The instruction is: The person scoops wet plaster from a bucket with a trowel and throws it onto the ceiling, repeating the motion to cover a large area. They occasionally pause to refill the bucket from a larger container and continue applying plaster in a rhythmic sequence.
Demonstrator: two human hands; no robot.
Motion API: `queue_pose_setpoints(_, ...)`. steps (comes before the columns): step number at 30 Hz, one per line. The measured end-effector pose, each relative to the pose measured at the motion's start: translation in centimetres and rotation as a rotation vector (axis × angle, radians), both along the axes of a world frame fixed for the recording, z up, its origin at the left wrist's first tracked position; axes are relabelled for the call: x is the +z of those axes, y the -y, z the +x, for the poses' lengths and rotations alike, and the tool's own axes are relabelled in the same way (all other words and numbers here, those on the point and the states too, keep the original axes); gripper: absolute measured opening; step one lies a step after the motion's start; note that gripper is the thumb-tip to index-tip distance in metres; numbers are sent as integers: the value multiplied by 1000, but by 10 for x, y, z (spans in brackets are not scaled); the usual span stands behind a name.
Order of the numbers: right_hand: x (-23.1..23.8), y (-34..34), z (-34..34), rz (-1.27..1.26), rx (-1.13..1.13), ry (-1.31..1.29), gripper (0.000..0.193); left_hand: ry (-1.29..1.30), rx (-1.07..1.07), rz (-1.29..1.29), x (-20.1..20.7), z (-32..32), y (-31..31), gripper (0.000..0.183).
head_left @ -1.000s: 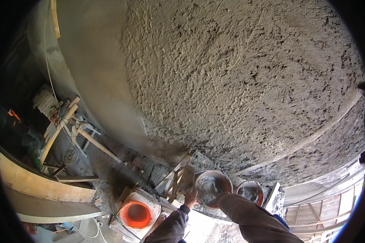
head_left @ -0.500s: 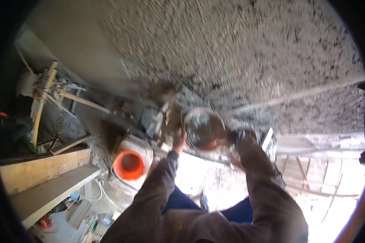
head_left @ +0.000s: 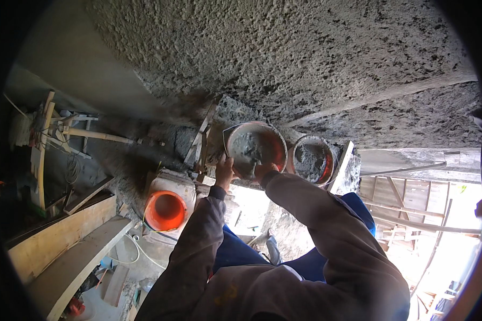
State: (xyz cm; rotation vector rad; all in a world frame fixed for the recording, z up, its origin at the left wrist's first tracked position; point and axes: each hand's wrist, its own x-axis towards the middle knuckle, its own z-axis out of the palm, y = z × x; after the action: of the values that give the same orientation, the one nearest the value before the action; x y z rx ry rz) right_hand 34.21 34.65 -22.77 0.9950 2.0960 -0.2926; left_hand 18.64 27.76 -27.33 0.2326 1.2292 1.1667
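Observation:
A round bucket with wet grey mortar inside stands in front of me against the rough wall. My left hand is closed on its near left rim. At the near side of this bucket my right hand is closed, its fingers partly hidden at the rim; whether it grips the rim or a tool handle is not visible. A second mortar-coated bucket, also holding grey mortar, stands just right of the first. Its interior shows orange patches.
An orange bucket stands at the left on a block. Rough wet plaster covers the wall ahead. Wooden planks lie at the lower left, with timber poles behind. Through the bright opening at lower right, another person's leg shows far below.
My right hand has moved left from near the second bucket to the near rim of the first. My left hand stays at the first bucket's rim. The view has shifted and sharpened.

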Motion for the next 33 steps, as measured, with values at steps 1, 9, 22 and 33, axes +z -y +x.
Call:
queue_pose_setpoints(1, 8, 1, 4, -36, 48, 37, 28, 5, 1, -1, -2, 0, 1, 47)
queue_pose_setpoints(9, 66, -79, 24, 112, -136, -140, 36, -47, 54, 31, -11, 2, 1, 52)
queue_pose_setpoints(22, 9, -1, -13, 52, -47, 40, 23, 31, 24, 28, 8, -3, 0, 49)
queue_pose_setpoints(33, 67, -78, 17, 253, -240, -483, 29, 26, 43, 51, -4, 0, 4, 49)
